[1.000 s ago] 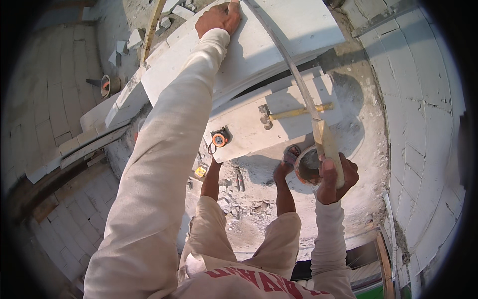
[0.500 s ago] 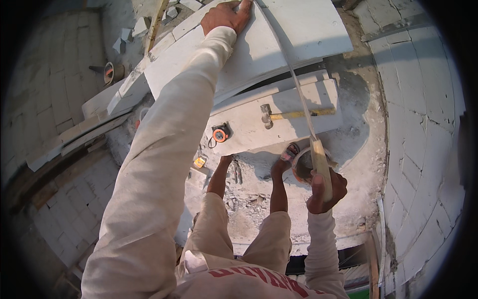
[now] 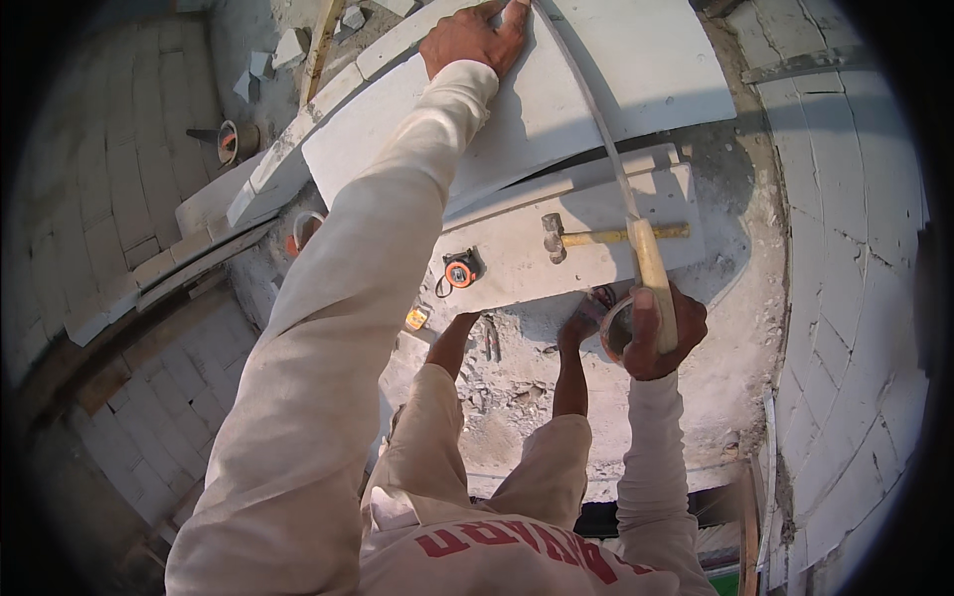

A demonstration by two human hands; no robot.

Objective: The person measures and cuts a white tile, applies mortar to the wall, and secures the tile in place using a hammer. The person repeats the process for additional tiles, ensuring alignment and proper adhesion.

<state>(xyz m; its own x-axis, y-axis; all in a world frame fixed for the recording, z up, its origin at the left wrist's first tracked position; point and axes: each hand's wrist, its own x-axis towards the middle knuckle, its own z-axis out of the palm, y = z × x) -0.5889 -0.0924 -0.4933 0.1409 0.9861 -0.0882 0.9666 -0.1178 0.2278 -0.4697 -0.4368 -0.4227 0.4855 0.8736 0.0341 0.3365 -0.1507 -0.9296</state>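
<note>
My right hand (image 3: 664, 330) is wrapped round the pale wooden handle of a handsaw (image 3: 651, 260). The saw's long, narrow blade slants up and left across a large white block (image 3: 542, 124), its far end running out at the top edge of the view. At the block's far side my left hand (image 3: 477, 45) presses down with bent fingers, close to the blade; some fingertips are cut off by the frame. Below the saw, a hammer (image 3: 596, 238) with a yellow handle and a black-and-orange tape measure (image 3: 461, 270) lie on another white slab (image 3: 517, 281).
A round bucket (image 3: 615, 333) stands partly hidden behind my right hand, by my foot. Pliers (image 3: 492, 338) and a small yellow object (image 3: 417, 318) lie on the dusty, rubble-strewn ground. A block wall (image 3: 835, 248) rises at right; a container (image 3: 235, 144) sits at left.
My right hand has pushed the saw forward, away from my body, so its handle is now beside the hammer's handle. My left hand stays on the block. The whole view has shifted slightly.
</note>
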